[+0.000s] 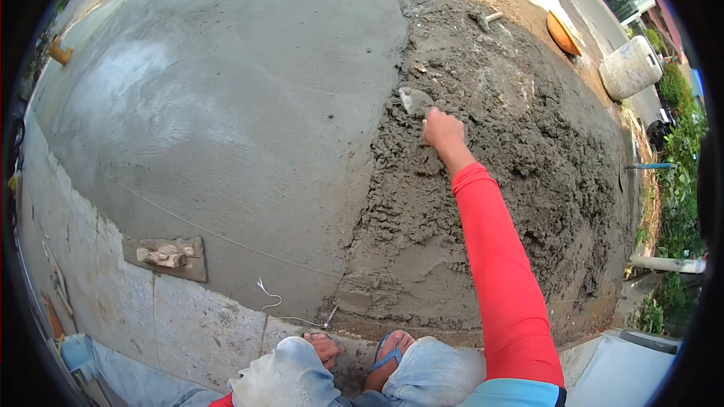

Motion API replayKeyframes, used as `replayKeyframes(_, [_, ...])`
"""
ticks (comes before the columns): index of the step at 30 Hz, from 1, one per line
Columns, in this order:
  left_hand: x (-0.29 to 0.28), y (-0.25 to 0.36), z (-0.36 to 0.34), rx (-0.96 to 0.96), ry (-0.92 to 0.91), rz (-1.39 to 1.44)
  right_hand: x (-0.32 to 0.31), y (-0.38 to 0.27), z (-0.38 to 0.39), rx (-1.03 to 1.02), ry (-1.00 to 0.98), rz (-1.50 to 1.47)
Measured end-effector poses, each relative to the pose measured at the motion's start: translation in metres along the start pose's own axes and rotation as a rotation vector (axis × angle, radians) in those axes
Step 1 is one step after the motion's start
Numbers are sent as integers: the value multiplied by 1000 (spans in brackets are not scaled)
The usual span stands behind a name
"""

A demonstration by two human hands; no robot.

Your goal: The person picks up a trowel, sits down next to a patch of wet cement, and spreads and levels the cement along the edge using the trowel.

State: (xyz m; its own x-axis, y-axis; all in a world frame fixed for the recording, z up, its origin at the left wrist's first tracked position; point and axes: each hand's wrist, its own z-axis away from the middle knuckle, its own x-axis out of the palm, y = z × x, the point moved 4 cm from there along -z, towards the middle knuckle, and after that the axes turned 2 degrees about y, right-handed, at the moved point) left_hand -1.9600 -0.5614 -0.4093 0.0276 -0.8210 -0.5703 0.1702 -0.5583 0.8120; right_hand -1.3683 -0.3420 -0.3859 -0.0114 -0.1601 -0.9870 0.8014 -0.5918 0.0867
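Observation:
My right hand point(443, 130), at the end of a red sleeve, is closed round the grip of a trowel. The trowel's pale metal blade point(413, 100) shows just beyond my knuckles; its handle is mostly hidden in my fist. Under it lies rough, lumpy wet mortar point(543, 173), next to its border with smoothed grey mortar point(256, 105) on the left. A scrap of red sleeve point(221, 401) shows at the lower edge, left of my knee, but my left hand is out of sight.
A float with a wooden handle point(164, 256) rests at the smooth area's near left edge. White string point(270, 295) crosses the front. Far right are a hammer point(489, 20), an orange basin point(562, 33) and a whitish jerrycan point(631, 68). My sandalled foot point(388, 358) is on the front ledge.

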Motion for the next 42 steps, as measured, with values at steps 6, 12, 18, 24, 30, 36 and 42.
replayKeyframes(6, [0, -3, 6, -56, -94, -66, 15, -3, -26, 449, -659, -749])
replayKeyframes(12, [2, -9, 18, -22, -138, -44, -3, -23, 47, 203, -902, -670])
replayKeyframes(18, [-1, -16, 6, 98, -181, 41, -12, -52, 159, -129, -858, -396])
replayKeyframes(24, [-16, 5, 4, -7, -152, -1, 5, -58, 297, -465, -595, -235])
replayKeyframes(30, [-21, 14, -6, -76, -78, -33, 5, 9, 227, -289, -193, 33])
replayKeyframes(36, [-8, 1, 7, -57, 34, -7, -8, 134, 185, 405, -571, -234])
replayKeyframes(42, [-9, 5, -1, -25, 47, -25, 28, 127, 281, 914, -700, -1298])
